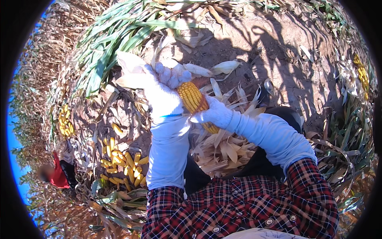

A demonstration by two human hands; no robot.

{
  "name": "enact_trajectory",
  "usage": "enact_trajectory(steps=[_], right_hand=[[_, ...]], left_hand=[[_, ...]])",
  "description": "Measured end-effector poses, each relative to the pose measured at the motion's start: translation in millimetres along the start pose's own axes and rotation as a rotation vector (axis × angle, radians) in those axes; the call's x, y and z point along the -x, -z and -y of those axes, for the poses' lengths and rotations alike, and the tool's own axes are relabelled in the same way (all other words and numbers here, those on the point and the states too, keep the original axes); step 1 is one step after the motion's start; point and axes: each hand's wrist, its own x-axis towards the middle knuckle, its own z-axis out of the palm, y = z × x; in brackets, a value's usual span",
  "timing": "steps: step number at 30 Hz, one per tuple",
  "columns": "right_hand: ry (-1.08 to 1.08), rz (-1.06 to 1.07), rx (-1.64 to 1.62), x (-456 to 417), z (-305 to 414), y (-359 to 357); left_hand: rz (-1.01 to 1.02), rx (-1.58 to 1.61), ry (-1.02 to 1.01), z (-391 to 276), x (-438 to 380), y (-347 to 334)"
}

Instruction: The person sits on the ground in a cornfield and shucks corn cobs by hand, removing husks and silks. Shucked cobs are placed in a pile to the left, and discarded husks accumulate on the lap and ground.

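Note:
A yellow ear of corn (192, 97) is held slantwise in front of me, its kernels bare along the visible length. My right hand (216, 113), in a white glove, wraps around its lower part. At the upper end, my gloved left hand (167, 85) has its fingers curled around pale corn husk (131, 67) that sticks out past the wrist side. The left hand hides where the husk meets the ear, and sunlight washes out much of that glove. Loose dry husks (226, 149) lie heaped between my legs, below the ear.
Husked ears lie in a pile (125, 164) on the ground to the left. Farther off are smaller piles at left (66, 121) and right (361, 74). Green cut stalks (119, 41) lie beyond my left hand. A person in red (60, 171) is low at far left, near standing corn.

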Motion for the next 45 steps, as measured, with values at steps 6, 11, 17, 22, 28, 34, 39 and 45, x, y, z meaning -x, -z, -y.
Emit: enact_trajectory(steps=[6,11,17,22,28,34,39,45], right_hand=[[0.006,-0.204,0.980,-5,25,6],[0.074,-0.210,1.194,-3,27,6],[-0.078,0.057,0.441,-5,26,10],[-0.020,-0.170,1.225,-6,27,16],[-0.020,-0.184,1.092,-9,28,6],[0.265,-0.179,0.403,-21,-18,8],[0.099,-0.002,0.082,-17,-5,-3],[-0.269,0.300,-0.246,-14,-12,24]], left_hand=[[-0.171,-0.386,-0.055,5,-11,-1],[-0.307,-0.233,0.014,5,6,-26],[-0.212,-0.144,0.006,-4,-3,-17],[-0.170,-0.110,-0.014,-4,-12,-2],[-0.202,-0.069,-0.090,-3,0,-18],[-0.041,0.025,-0.100,-4,0,-14],[0.163,0.169,-0.064,-11,-5,-3],[0.382,0.445,0.068,-18,-8,7]])
